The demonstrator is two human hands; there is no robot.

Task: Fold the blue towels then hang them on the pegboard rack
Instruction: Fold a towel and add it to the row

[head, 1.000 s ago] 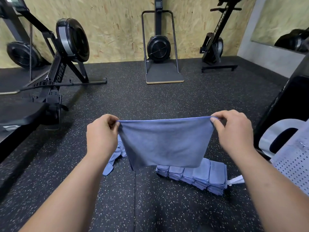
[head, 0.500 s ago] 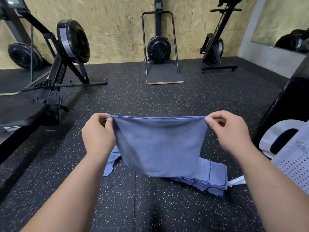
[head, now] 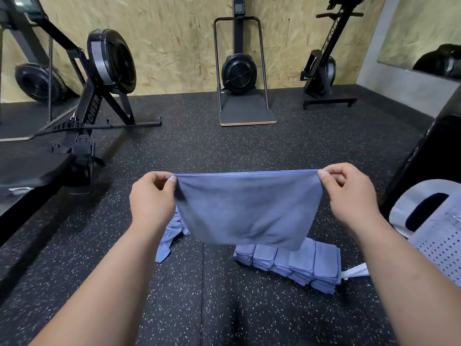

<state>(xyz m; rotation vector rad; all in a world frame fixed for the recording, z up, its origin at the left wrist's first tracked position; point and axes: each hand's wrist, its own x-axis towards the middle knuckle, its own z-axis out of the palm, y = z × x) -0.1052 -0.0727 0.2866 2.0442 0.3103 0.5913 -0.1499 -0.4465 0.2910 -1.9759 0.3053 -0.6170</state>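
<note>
Now the left hand (head: 151, 199) and right hand (head: 350, 196) each pinch a top corner of a blue towel (head: 245, 208), stretched between them above the speckled floor (head: 199, 151). Below, a row of folded towels (head: 294, 265) lies on the floor, with what seems a loose crumpled towel (head: 169, 237) beside the left wrist.

Gym room: black speckled rubber floor (head: 224, 151), OSB wall (head: 169, 41) behind, grey concrete wall (head: 389, 81) at right, rowing machine (head: 99, 78) at left, upright fan trainer (head: 239, 71) centre on a board, another rower stood up (head: 324, 66) right of it.
</note>
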